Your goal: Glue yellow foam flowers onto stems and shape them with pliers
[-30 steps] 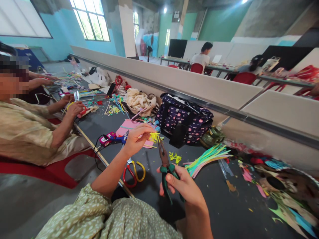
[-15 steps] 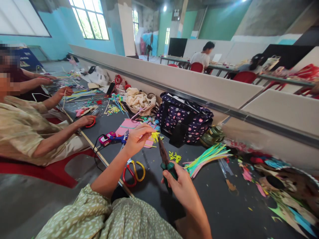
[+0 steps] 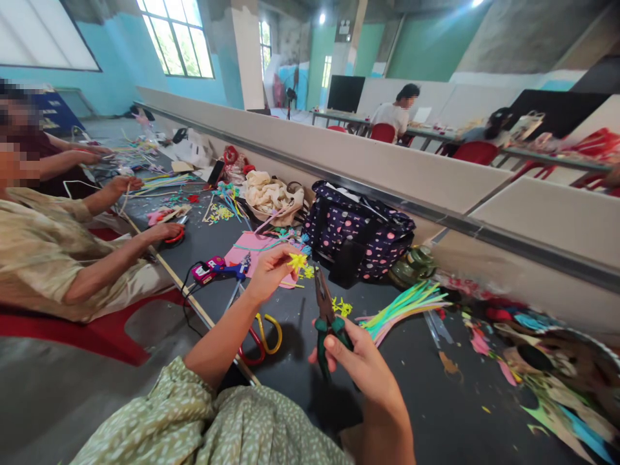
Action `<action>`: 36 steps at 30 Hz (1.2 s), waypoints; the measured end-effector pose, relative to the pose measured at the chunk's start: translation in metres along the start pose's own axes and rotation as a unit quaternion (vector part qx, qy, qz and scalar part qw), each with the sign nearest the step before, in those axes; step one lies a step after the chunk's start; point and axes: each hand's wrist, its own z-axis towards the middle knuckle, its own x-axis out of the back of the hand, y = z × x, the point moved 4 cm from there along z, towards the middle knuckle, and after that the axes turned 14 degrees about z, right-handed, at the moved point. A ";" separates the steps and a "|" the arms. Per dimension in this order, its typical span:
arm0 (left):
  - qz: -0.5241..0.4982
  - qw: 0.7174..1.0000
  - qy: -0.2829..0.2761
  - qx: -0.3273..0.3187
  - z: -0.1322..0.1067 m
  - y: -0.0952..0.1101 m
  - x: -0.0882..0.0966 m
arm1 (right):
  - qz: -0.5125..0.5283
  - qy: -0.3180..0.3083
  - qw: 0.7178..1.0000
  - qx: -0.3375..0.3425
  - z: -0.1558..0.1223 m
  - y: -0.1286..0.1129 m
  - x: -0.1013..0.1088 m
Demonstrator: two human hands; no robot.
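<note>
My left hand (image 3: 265, 272) pinches a small yellow star-shaped pipe-cleaner piece (image 3: 296, 261) above the dark table (image 3: 416, 387). My right hand (image 3: 364, 368) grips the green handles of long-nose pliers (image 3: 325, 316), whose jaws point up toward the yellow piece and sit just below and right of it. Yellow offcuts (image 3: 341, 306) lie on the table beside the pliers. Scissors with red and yellow handles (image 3: 264, 336) lie under my left forearm.
A bundle of coloured pipe cleaners (image 3: 402, 305) lies right of the pliers. A dotted dark bag (image 3: 358, 229) stands behind, next to a pink sheet (image 3: 252, 248) and a pink glue gun (image 3: 209, 270). A co-worker's hands (image 3: 162, 231) work at the left. Coloured scraps (image 3: 542, 361) crowd the right.
My left hand turned the yellow piece and lifted it slightly. The pliers drew a little away from it, to the right. The co-worker's hands shifted on the table.
</note>
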 end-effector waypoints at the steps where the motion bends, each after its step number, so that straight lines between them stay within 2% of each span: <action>1: -0.008 1.000 0.000 0.008 0.000 0.000 -0.001 | 0.005 -0.001 1.000 0.001 0.001 0.000 0.000; 8: -0.056 0.998 -0.016 0.026 0.000 0.000 -0.008 | 0.031 -0.015 0.999 -0.012 0.004 0.004 -0.002; 19: -0.054 0.997 -0.054 0.017 -0.002 -0.005 -0.007 | 0.070 -0.040 0.996 -0.031 0.005 0.008 -0.002; 24: -0.055 0.997 -0.053 0.010 -0.002 -0.001 -0.007 | 0.044 -0.036 0.998 -0.033 0.005 0.008 -0.003; 36: 0.000 0.999 -0.044 -0.002 -0.001 0.007 -0.002 | -0.047 0.016 0.998 -0.027 0.002 0.005 -0.002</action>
